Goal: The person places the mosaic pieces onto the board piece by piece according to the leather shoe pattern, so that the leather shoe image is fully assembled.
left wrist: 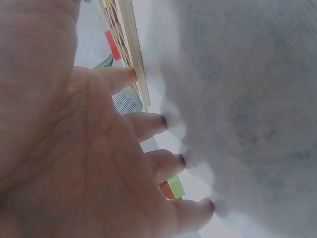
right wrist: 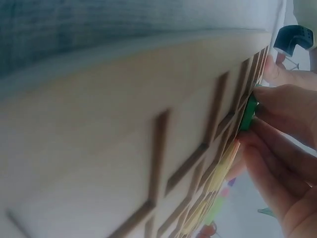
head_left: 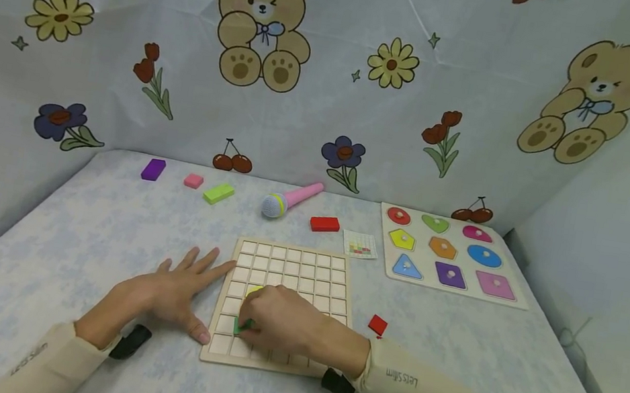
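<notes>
At lower centre, the left hand (head_left: 177, 298) lies flat with spread fingers, bracing the grid board (head_left: 304, 269); the right hand (head_left: 286, 325) pinches a green block (head_left: 239, 326) over a cell for seating.

Left grip (head_left: 178, 295) flat, right grip (head_left: 278, 320) curled

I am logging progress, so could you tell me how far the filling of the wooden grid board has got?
Early on. A yellow piece already lies on the grid board. The right hand pinches a green piece at a lower-left cell, while the left hand steadies the board's edge. Most cells are bare; purple, pink, lime and red blocks lie apart.
</notes>
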Demonstrator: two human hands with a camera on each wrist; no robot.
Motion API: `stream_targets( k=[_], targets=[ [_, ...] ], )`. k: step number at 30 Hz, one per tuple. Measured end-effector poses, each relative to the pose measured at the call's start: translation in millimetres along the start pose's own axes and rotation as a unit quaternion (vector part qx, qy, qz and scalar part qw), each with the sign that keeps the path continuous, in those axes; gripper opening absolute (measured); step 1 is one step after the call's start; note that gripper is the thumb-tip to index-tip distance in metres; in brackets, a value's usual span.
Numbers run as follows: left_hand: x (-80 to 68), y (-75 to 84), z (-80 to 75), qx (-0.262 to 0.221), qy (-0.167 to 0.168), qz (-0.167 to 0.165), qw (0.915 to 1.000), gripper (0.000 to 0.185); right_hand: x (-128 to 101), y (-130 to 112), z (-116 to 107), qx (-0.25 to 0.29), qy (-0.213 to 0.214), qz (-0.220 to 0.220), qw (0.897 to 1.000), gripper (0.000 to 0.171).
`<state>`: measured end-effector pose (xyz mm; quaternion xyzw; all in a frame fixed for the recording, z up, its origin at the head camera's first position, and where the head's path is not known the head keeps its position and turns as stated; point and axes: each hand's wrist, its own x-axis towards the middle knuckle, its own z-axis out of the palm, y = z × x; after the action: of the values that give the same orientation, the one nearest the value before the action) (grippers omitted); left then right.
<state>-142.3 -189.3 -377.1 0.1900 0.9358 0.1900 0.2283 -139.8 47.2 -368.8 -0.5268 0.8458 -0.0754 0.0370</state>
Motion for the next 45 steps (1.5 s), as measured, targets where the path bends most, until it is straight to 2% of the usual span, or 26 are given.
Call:
stream_targets(
  k=[12, 18, 22, 25, 33, 37, 40, 45],
  targets=[
    [1.6, 1.8, 1.1, 0.004, 0.000, -0.009, 1.0000, 0.130, -6, -2, -1, -0.019, -0.012, 0.034, 0.999, 0.015],
    [1.1, 2.7, 1.2, 0.003, 0.001, -0.005, 1.0000, 0.130, -20, -4, -6, -0.064, -0.039, -0.005, 0.997, 0.011],
    [0.1, 2.3, 0.3, 0.008, 0.003, -0.003, 1.0000, 0.130, -32, -2, -7, -0.076, -0.056, -0.028, 0.995, 0.025],
    [-0.4, 1.9, -0.4, 0.011, 0.005, -0.001, 0.9999, 0.129, -36, -1, -8, -0.069, -0.076, -0.026, 0.994, 0.035],
    [-0.3, 2.7, 0.5, 0.005, 0.006, 0.005, 1.0000, 0.129, -41, 5, -9, -0.064, -0.125, -0.008, 0.990, 0.048],
    [-0.1, 3.1, 1.0, 0.004, 0.006, 0.005, 1.0000, 0.129, -44, 9, -7, -0.060, -0.119, -0.009, 0.991, 0.049],
    [-0.3, 3.3, 1.5, 0.001, 0.004, 0.003, 1.0000, 0.129, -47, 14, -8, -0.036, -0.112, -0.005, 0.993, 0.050],
    [1.4, 3.2, 2.2, 0.000, 0.001, -0.004, 1.0000, 0.129, -71, 28, -11, 0.022, -0.086, 0.024, 0.996, 0.048]
  ],
)
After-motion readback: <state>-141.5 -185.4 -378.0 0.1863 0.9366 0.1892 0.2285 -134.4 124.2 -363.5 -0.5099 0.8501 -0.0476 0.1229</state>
